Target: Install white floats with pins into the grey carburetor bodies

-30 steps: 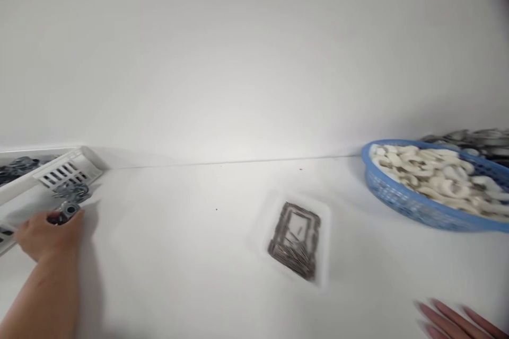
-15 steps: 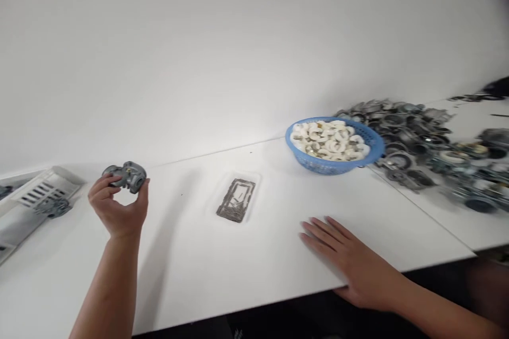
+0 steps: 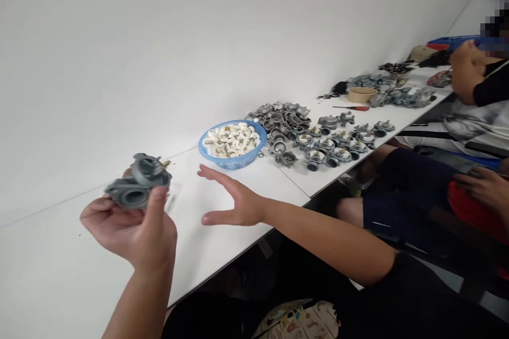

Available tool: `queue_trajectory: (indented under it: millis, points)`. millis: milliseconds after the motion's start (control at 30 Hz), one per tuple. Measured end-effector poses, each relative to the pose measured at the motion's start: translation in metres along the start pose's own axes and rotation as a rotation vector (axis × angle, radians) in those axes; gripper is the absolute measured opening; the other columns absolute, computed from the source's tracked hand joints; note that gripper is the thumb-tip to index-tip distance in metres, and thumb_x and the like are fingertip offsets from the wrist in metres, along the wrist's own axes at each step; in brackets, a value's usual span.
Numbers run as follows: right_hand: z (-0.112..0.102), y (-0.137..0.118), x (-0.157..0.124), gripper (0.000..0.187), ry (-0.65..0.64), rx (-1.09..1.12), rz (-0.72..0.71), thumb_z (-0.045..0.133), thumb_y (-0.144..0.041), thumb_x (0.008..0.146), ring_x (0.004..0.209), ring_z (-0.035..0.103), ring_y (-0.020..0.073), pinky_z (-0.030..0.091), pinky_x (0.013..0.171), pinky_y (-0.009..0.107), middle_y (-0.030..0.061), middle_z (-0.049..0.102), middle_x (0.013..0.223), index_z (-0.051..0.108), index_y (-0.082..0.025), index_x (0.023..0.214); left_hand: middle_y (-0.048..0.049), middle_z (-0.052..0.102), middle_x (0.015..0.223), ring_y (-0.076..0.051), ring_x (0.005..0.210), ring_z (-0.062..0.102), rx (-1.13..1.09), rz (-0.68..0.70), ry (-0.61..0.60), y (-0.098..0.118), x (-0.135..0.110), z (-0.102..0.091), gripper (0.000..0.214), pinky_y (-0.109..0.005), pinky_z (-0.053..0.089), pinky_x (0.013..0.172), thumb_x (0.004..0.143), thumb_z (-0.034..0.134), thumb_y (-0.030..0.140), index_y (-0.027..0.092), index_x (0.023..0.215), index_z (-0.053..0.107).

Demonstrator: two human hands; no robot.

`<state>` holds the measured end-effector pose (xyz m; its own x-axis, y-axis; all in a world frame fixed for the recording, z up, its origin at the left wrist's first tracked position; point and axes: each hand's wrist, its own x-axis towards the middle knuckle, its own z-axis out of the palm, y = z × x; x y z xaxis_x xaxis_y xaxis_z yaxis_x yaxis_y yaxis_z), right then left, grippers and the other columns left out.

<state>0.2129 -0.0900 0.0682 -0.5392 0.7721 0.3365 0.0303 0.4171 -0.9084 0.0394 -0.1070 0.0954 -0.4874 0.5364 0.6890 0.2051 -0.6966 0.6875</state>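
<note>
My left hand point(image 3: 135, 228) is closed around a grey metal carburetor point(image 3: 137, 183), lifted above the white table. The carburetor shows a round dark bore towards me and a small brass fitting at its upper right. My right hand point(image 3: 238, 201) is raised over the table with thumb and fingers apart, holding nothing. Just beyond its fingers stands a blue plastic basket point(image 3: 234, 163), filled with white ring-shaped parts point(image 3: 234, 140).
Right of the basket lie a heap of grey metal bodies point(image 3: 280, 116) and rows of carburetors with white parts point(image 3: 342, 143). Farther along are a red-handled screwdriver point(image 3: 360, 108) and a tan round container point(image 3: 361, 95). Other people sit along the table's right side, one person's hand point(image 3: 487, 185) showing.
My view has swung to the right. The carburetor in my left hand is now nearer to me. My right hand has lifted from the table, its fingers spread towards the basket.
</note>
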Motion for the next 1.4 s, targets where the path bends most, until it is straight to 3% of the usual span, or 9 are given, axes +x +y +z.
queue_trajectory:
  millis: [167,300,467,633,833,1000,1100,1233,1400]
  points:
    - [-0.015,-0.014,0.017,0.11,0.015,0.135,0.018,0.084,-0.052,0.073,0.151,0.023,0.0291,0.029,0.119,0.056,0.006,0.027,0.162,0.017,-0.035,0.159,-0.0041,0.059,0.137,-0.03,0.139,0.048,-0.28,-0.539,-0.143,0.006,-0.007,0.022,0.02,-0.05,0.046,0.116,0.088,0.065,0.035,0.025,0.103,0.057]
    - [-0.007,0.005,0.031,0.113,0.098,0.232,0.108,0.09,-0.053,0.062,0.143,0.039,0.03,0.039,0.115,0.05,0.0092,0.036,0.157,0.031,-0.027,0.155,0.0006,0.059,0.142,-0.027,0.142,0.044,-0.389,-0.754,-0.17,-0.011,-0.013,0.023,0.019,-0.045,0.046,0.117,0.09,0.061,0.037,0.028,0.106,0.065]
    - [-0.002,0.017,0.034,0.08,0.177,0.228,0.202,0.091,-0.054,0.059,0.111,0.062,0.0253,0.052,0.098,0.042,0.0049,0.066,0.121,0.06,-0.023,0.125,0.0026,0.067,0.13,-0.023,0.141,0.047,-0.414,-0.855,-0.172,-0.026,-0.029,0.024,0.021,-0.036,0.048,0.115,0.087,0.066,0.044,0.03,0.103,0.07]
    - [-0.011,0.022,0.03,0.072,0.178,0.15,0.147,0.089,-0.052,0.062,0.113,0.061,0.0221,0.052,0.097,0.037,0.0019,0.064,0.124,0.061,-0.026,0.123,-0.0025,0.073,0.115,-0.02,0.132,0.055,-0.374,-0.93,-0.181,-0.034,-0.036,0.024,0.023,-0.026,0.053,0.107,0.089,0.064,0.048,0.027,0.098,0.07]
    - [-0.004,0.05,0.036,0.06,0.242,0.023,0.17,0.085,-0.055,0.067,0.104,0.061,0.0203,0.052,0.084,0.032,0.0016,0.064,0.116,0.061,-0.024,0.112,-0.0039,0.073,0.105,-0.015,0.112,0.067,-0.293,-1.169,-0.169,-0.045,-0.034,0.018,0.023,-0.023,0.06,0.092,0.098,0.054,0.04,0.024,0.103,0.069]
    - [0.004,0.061,0.031,0.054,0.301,-0.322,0.058,0.078,-0.057,0.074,0.099,0.059,0.0184,0.046,0.076,0.03,-0.0002,0.059,0.111,0.051,-0.025,0.108,-0.0052,0.073,0.09,-0.013,0.075,0.07,-0.237,-1.317,-0.265,-0.072,-0.015,0.017,0.029,-0.02,0.061,0.065,0.099,0.051,0.037,0.017,0.093,0.071]
    - [0.01,0.07,0.025,0.05,0.286,-0.526,0.046,0.072,-0.058,0.079,0.094,0.057,0.0202,0.043,0.067,0.029,0.0024,0.058,0.109,0.048,-0.024,0.107,-0.0055,0.071,0.081,-0.014,0.068,0.067,-0.129,-1.389,-0.368,-0.091,-0.005,0.019,0.027,-0.02,0.058,0.056,0.096,0.055,0.034,0.015,0.085,0.071]
    - [0.017,0.091,0.019,0.04,0.257,-0.694,0.035,0.065,-0.049,0.086,0.099,0.056,0.0243,0.042,0.06,0.029,0.0074,0.053,0.115,0.048,-0.022,0.109,-0.0094,0.073,0.096,-0.022,0.087,0.07,-0.07,-1.343,-0.584,-0.107,-0.01,0.013,0.039,-0.027,0.061,0.065,0.095,0.053,0.049,0.016,0.1,0.073]
    - [0.02,0.106,0.015,0.046,0.286,-0.458,0.121,0.074,-0.053,0.078,0.086,0.057,0.0176,0.047,0.069,0.031,0.0023,0.051,0.106,0.047,-0.023,0.101,-0.0072,0.063,0.134,-0.027,0.132,0.051,-0.154,-1.171,-0.821,-0.121,-0.031,-0.013,0.048,-0.034,0.053,0.102,0.094,0.055,0.054,0.023,0.129,0.063]
